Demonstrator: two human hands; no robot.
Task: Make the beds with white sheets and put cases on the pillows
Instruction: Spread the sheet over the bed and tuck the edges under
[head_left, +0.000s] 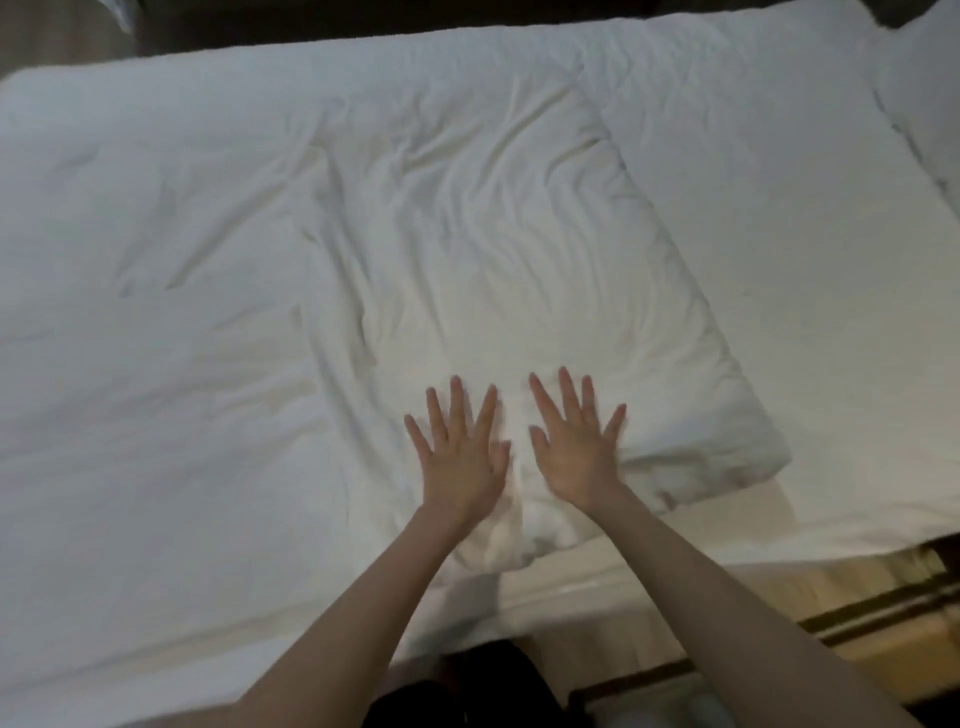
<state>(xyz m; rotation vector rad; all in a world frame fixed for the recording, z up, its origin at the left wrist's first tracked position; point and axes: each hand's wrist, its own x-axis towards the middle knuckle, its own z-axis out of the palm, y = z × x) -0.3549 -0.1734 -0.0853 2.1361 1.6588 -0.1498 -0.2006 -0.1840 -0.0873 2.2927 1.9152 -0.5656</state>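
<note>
- Step in hand, as judged: smoothing of the wrinkled white padded bedding piece (493, 234). Whether it is a cased pillow or a folded quilt cannot be told. It lies across the middle of the bed, its near end at the bed's near edge.
- The left hand (462, 457) and the right hand (576, 452) are laid flat on the near end of the piece, side by side. Fingers are straight and spread; nothing is grasped.
- For a good result, the palms should be swept outward from the centre toward the far edge and corners under even pressure, so that creases are driven off and not folded in.
- The bulging near-right corner should be flattened and squared last.
- Count:
  - hands, two
  - wrinkled padded pieces, one
  - flatter white quilted layer (130, 364) at left, one; whether it abuts or underlies the piece cannot be told
  - smooth white sheet (779, 260) exposed at right, one
  - further white bedding edge (924, 104) at far top right, one
</note>
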